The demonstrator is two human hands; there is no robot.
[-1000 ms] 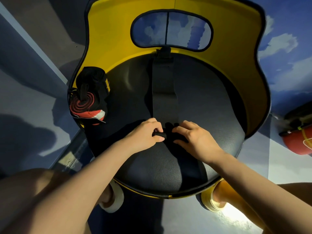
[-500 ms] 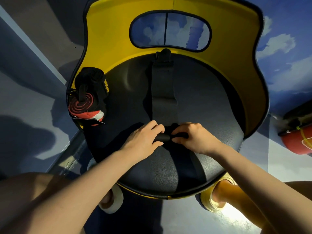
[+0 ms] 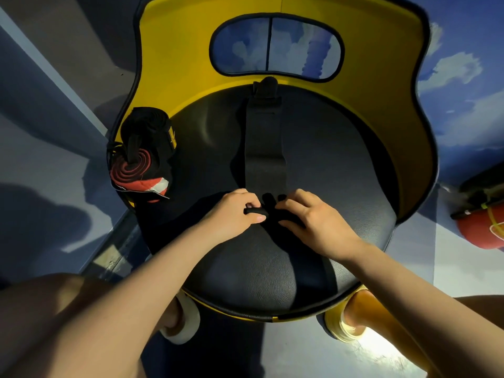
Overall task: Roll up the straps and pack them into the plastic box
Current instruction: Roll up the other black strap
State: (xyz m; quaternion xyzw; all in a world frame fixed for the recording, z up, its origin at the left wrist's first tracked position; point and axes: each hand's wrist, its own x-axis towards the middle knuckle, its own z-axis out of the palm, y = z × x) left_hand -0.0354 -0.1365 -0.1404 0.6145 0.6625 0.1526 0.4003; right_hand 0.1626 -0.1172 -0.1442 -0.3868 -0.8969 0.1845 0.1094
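Left hand and right hand pinch the strap (lying flat, running straight away from them)

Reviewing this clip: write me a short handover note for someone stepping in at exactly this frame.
Left hand: grips the left end of the roll just started at the near end of the black strap.
Right hand: fingers curled on the roll's right end.
The strap lies flat along the black seat, running away toward the yellow backrest.
Done: rolled straps sit in a container at the seat's left edge.
Left: roll this strap to its far end, then pack it beside them.
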